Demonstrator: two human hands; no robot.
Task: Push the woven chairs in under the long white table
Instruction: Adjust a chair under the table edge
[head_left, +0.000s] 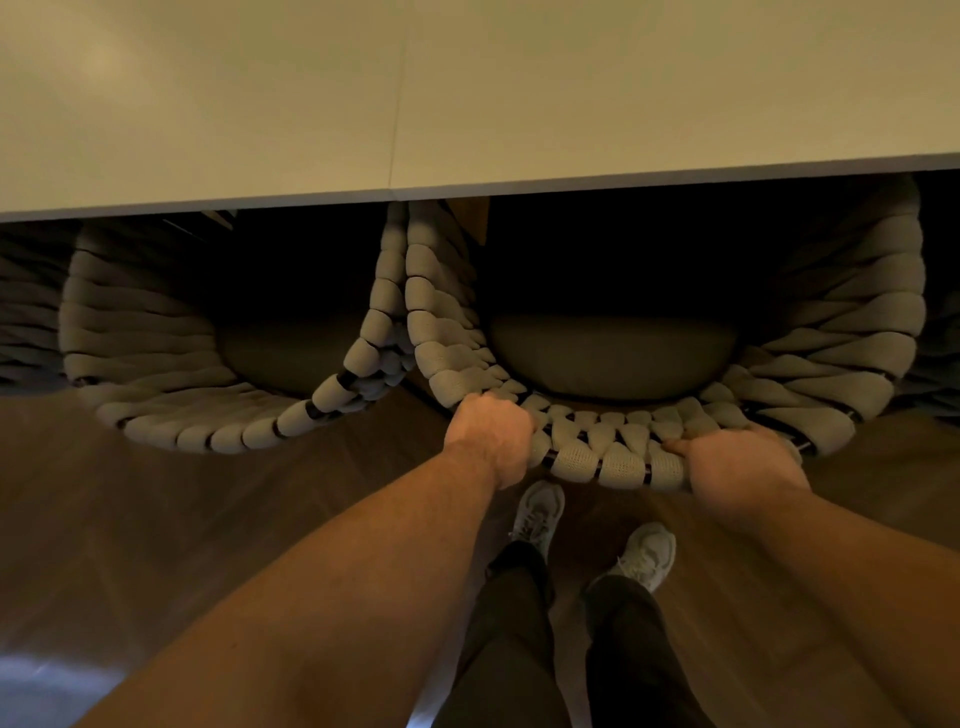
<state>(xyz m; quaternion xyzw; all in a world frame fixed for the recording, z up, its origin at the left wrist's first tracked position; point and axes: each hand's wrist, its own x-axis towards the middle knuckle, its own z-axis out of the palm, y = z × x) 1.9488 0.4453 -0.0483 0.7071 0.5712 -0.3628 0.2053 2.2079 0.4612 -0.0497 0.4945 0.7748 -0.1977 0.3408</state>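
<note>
The long white table (467, 104) fills the top of the view, its near edge running across. Under that edge sit two grey woven chairs side by side, their fronts hidden beneath the tabletop. The right woven chair (857, 338) has a dark seat cushion (613, 358), and both my hands grip its curved back rim. My left hand (493, 436) is closed over the rim at its left end, and my right hand (737, 462) clasps it further right. The left woven chair (156, 322) touches the right one along their sides.
A brown wooden floor (156, 519) spreads below the chairs. My legs in dark trousers and pale shoes (540, 514) stand just behind the right chair. Parts of further woven chairs show at the far left (26, 312) and far right edges.
</note>
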